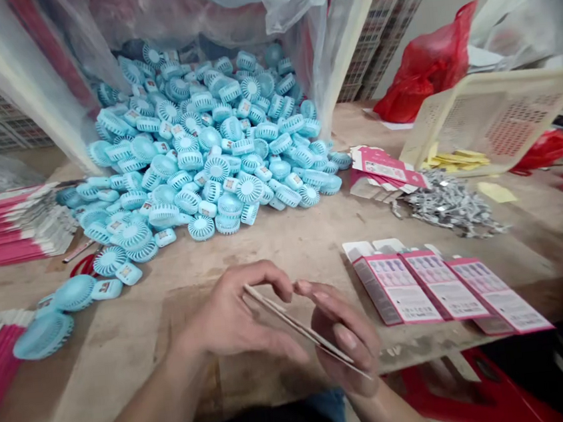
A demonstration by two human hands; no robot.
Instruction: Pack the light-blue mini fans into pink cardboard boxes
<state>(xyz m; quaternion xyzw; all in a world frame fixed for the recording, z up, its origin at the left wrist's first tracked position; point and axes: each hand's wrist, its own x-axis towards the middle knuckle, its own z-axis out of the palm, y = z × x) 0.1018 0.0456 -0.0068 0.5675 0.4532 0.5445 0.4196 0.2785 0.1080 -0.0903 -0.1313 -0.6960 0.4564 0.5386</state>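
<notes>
My left hand [232, 317] and my right hand [348, 338] both grip a flat folded carton [298, 328], seen edge-on between them above the near edge of the wooden table [246, 261]. The left fingers pinch its upper end, the right palm backs its lower end. A large heap of light-blue mini fans [204, 145] spills from a clear plastic bag [290, 8] at the back. Three pink-and-white boxes [445, 288] lie side by side just right of my hands.
Stacks of flat pink cartons [11, 226] lie at left. A pile of small grey wrapped parts [449, 203] and loose pink cartons [382, 167] sit at right, beside a tilted cream basket [493, 115] and red bags [422, 68]. A red stool [462, 393] stands below.
</notes>
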